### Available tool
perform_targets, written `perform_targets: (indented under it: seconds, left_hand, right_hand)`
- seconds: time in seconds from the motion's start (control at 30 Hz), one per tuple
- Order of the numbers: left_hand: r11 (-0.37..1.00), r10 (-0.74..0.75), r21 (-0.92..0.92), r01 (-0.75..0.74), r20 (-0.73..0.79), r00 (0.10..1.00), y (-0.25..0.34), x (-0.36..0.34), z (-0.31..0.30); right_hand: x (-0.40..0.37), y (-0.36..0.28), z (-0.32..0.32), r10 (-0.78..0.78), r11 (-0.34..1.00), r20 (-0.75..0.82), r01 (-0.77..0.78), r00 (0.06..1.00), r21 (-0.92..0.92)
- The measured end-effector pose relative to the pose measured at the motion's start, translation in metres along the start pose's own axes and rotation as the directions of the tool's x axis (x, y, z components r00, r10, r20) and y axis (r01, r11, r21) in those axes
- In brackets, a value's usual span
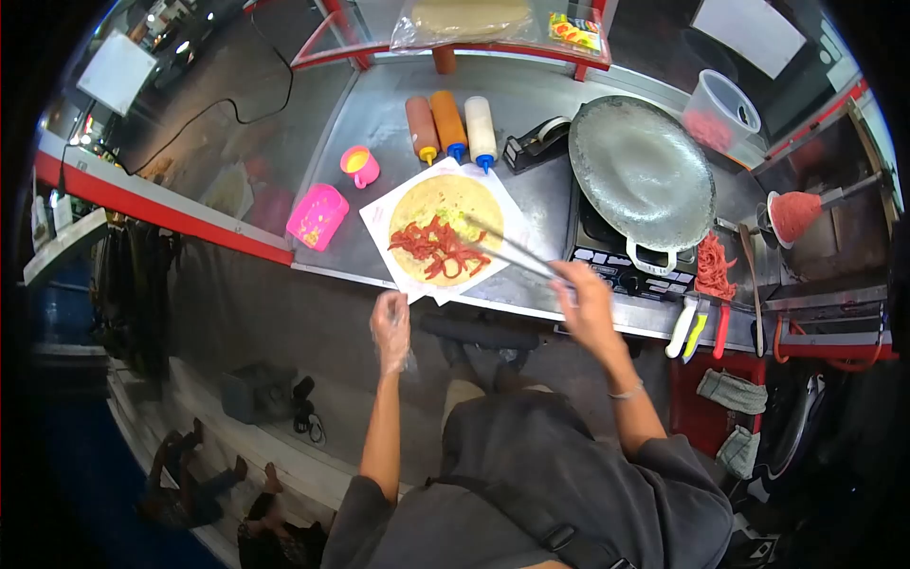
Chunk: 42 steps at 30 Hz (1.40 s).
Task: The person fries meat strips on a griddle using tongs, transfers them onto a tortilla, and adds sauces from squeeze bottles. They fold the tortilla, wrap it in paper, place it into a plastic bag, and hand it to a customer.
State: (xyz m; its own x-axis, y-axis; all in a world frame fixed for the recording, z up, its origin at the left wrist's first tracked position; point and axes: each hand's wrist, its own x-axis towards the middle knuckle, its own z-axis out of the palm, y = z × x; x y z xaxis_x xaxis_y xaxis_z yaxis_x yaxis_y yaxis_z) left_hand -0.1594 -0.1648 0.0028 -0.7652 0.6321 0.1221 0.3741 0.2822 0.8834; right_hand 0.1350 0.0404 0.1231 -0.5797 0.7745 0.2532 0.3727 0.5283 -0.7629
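A round flatbread point(409, 208) lies on white paper point(379, 220) on the metal counter. Red meat strips point(438, 250) cover its near part, with shredded greens point(463, 224) beside them. My right hand point(586, 302) is closed on metal tongs point(521, 256), whose tips are over the bread's right side. My left hand point(390, 322), in a clear plastic glove, is at the counter's front edge by the paper's near corner. Its fingers are curled together, and what they hold, if anything, is too small to tell.
Three sauce bottles point(447, 125), a tape dispenser point(536, 144), a pink cup point(360, 166) and a pink container point(318, 217) surround the paper. On the right are a round pan point(643, 171) on a stove, more meat strips point(715, 266) and knives point(697, 330).
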Motion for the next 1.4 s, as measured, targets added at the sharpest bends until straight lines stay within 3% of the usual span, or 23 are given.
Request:
perform_targets:
  seconds: [0.03, 0.13, 0.17, 0.2, 0.27, 0.3, 0.37, 0.43, 0.6, 0.63, 0.7, 0.77, 0.8, 0.83, 0.87, 0.9, 0.97, 1.0, 1.07, 1.13, 1.23, 1.37, 1.4]
  left_hand:
    - [0.992, 0.103, 0.066, -0.105, 0.028, 0.994, 0.009, 0.015, 0.005]
    - [0.963, 0.21, 0.156, -0.221, 0.087, 0.974, 0.034, 0.06, 0.025]
    - [0.911, 0.284, 0.27, -0.31, 0.133, 0.95, 0.034, 0.072, 0.033]
    - [0.838, 0.353, 0.373, -0.399, 0.188, 0.917, 0.035, 0.08, 0.037]
    - [0.836, 0.288, 0.404, -0.373, 0.256, 0.923, 0.037, 0.081, 0.035]
    - [0.828, 0.209, 0.444, -0.342, 0.323, 0.923, 0.037, 0.08, 0.032]
    - [0.841, 0.267, 0.378, -0.386, 0.329, 0.906, 0.028, 0.074, 0.027]
    - [0.868, 0.407, 0.223, -0.444, 0.194, 0.893, 0.025, 0.073, 0.026]
    - [0.898, 0.399, 0.159, -0.41, 0.096, 0.912, 0.019, 0.092, 0.022]
    - [0.865, 0.42, 0.262, -0.428, 0.089, 0.903, 0.024, 0.098, 0.02]
    - [0.828, 0.433, 0.359, -0.43, 0.077, 0.898, 0.02, 0.111, 0.017]
    - [0.805, 0.384, 0.341, -0.486, 0.325, 0.864, -0.002, 0.123, 0.016]
    - [0.82, 0.361, 0.328, -0.469, 0.338, 0.869, 0.005, 0.121, 0.009]
    - [0.819, 0.359, 0.322, -0.475, 0.358, 0.862, 0.008, 0.12, 0.003]
    - [0.839, 0.414, 0.239, -0.489, 0.304, 0.858, 0.01, 0.118, -0.003]
    - [0.85, 0.462, 0.152, -0.504, 0.245, 0.853, 0.012, 0.116, -0.009]
    - [0.865, 0.454, 0.119, -0.488, 0.227, 0.861, 0.009, 0.112, -0.021]
    - [0.88, 0.442, 0.07, -0.471, 0.245, 0.863, 0.003, 0.108, -0.028]
    - [0.893, 0.431, 0.013, -0.451, 0.269, 0.861, -0.009, 0.105, -0.038]
    - [0.909, 0.398, -0.03, -0.416, 0.36, 0.844, -0.025, 0.1, -0.053]
    - [0.931, 0.352, -0.075, -0.357, 0.442, 0.825, -0.041, 0.102, -0.079]
    - [0.926, 0.364, -0.065, -0.372, 0.416, 0.833, -0.052, 0.112, -0.109]
    - [0.921, 0.374, -0.051, -0.387, 0.396, 0.839, -0.057, 0.114, -0.113]
  right_hand:
    - [-0.002, 0.003, -0.028, -0.06, 0.998, -0.053, 0.06, 0.997, 0.0]
    - [-0.023, 0.015, -0.117, 0.206, 0.975, -0.298, -0.169, 0.932, 0.146]
    - [-0.027, 0.023, -0.145, 0.275, 0.961, -0.416, -0.239, 0.867, 0.137]
    - [-0.034, 0.047, -0.166, 0.205, 0.975, -0.572, -0.214, 0.794, 0.053]
    - [-0.064, 0.119, -0.206, 0.246, 0.883, -0.727, -0.457, 0.641, -0.104]
    - [-0.077, 0.142, -0.215, 0.279, 0.856, -0.749, -0.509, 0.601, -0.09]
    - [-0.111, 0.209, -0.225, 0.177, 0.703, -0.759, -0.62, 0.626, -0.347]
    - [-0.126, 0.251, -0.222, 0.199, 0.659, -0.74, -0.647, 0.642, -0.384]
    - [-0.106, 0.251, -0.225, 0.384, 0.502, -0.669, -0.752, 0.636, -0.427]
    - [-0.098, 0.241, -0.219, 0.378, 0.503, -0.671, -0.75, 0.638, -0.43]
    - [-0.079, 0.205, -0.199, 0.09, 0.231, -0.832, -0.824, 0.547, -0.517]
    - [-0.042, 0.169, -0.172, -0.098, 0.562, -0.751, -0.587, 0.653, -0.583]
    - [0.007, 0.088, -0.121, 0.115, 0.844, -0.781, -0.475, 0.614, -0.249]
    - [0.037, 0.055, -0.072, 0.051, 0.909, -0.734, -0.336, 0.677, -0.248]
    - [0.071, 0.007, -0.022, 0.131, 0.955, -0.619, -0.266, 0.775, -0.131]
    - [0.103, -0.029, 0.023, 0.103, 0.98, -0.411, -0.164, 0.906, -0.116]
    - [0.159, -0.039, 0.123, 0.067, 0.991, -0.064, -0.059, 0.996, 0.118]
    - [0.194, -0.022, 0.178, -0.09, 0.984, -0.022, 0.092, 0.996, 0.153]
    - [0.26, -0.009, 0.252, -0.165, 0.975, -0.023, 0.159, 0.986, -0.154]
    - [0.317, 0.009, 0.307, 0.024, 0.88, -0.087, -0.062, 0.996, -0.47]
    - [0.359, 0.0, 0.343, 0.193, 0.704, -0.169, -0.256, 0.967, -0.663]
    - [0.39, 0.029, 0.351, 0.411, 0.553, -0.278, -0.48, 0.868, -0.681]
    - [0.387, 0.016, 0.308, 0.562, 0.784, 0.037, -0.518, 0.826, -0.343]
